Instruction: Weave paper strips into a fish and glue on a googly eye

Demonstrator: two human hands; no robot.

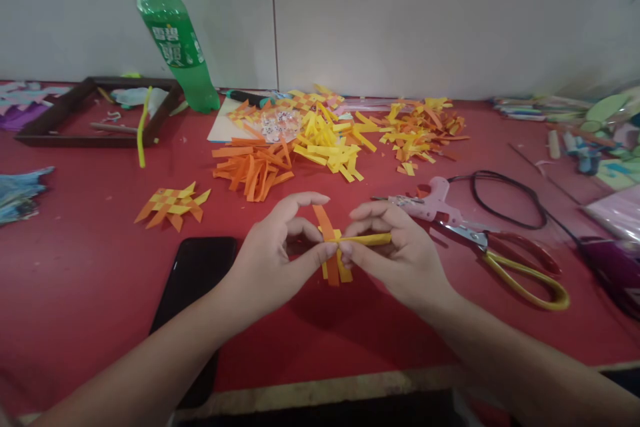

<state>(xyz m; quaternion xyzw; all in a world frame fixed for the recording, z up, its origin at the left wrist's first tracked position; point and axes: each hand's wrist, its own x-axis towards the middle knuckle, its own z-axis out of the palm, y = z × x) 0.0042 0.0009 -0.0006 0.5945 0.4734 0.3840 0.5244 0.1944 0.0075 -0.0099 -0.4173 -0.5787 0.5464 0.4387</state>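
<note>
Orange and yellow paper strips (334, 275), crossed over one another, are held above the red table. My left hand (280, 240) pinches them from the left between thumb and fingers, its index finger arched over the top. From the other side my right hand (395, 250) grips the same strips near the crossing, and one yellow strip reaches across its fingers. Behind my hands lie a pile of orange strips (255, 165) and a pile of yellow strips (330, 143). A woven paper fish (174, 203) rests to the left of my left hand.
A black phone (200, 273) lies beside my left forearm. Right of my hands are scissors (520, 273) and a pink glue gun (435, 200) with a black cord. A green bottle (175, 40) stands by a dark wooden frame (83, 141). More paper pieces (425, 130) lie at the back.
</note>
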